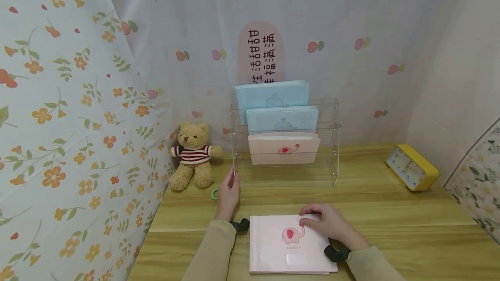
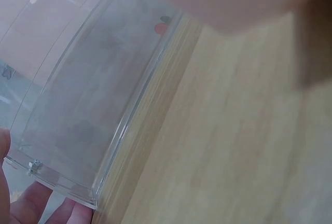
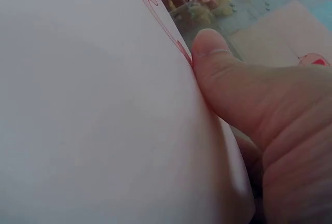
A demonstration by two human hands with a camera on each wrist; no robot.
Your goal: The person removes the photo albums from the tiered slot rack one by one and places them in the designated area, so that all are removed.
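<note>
My left hand (image 1: pixel 229 192) holds the lower left side of a clear acrylic rack (image 1: pixel 334 155). In the left wrist view its fingers (image 2: pixel 32 203) show beyond the rack's bolted side panel, the thumb on the near face. Flat on the table in front lies a pink booklet (image 1: pixel 269 246) with an elephant drawing. My right hand (image 1: pixel 330 223) pinches its upper right edge; the thumb (image 3: pixel 220 73) is on the cover and the other fingers are mostly hidden. Standing in the rack are two blue whale booklets (image 1: pixel 254 96) and, in front and lower, another pink elephant booklet (image 1: pixel 263 153).
A teddy bear (image 1: pixel 193 153) in a striped top sits left of the rack. Beside my left hand lies a small green ring (image 1: pixel 214 194). A yellow alarm clock (image 1: pixel 414 167) stands at the right of the wood-grain table (image 1: pixel 398 229). Patterned cloth hangs behind and at the left.
</note>
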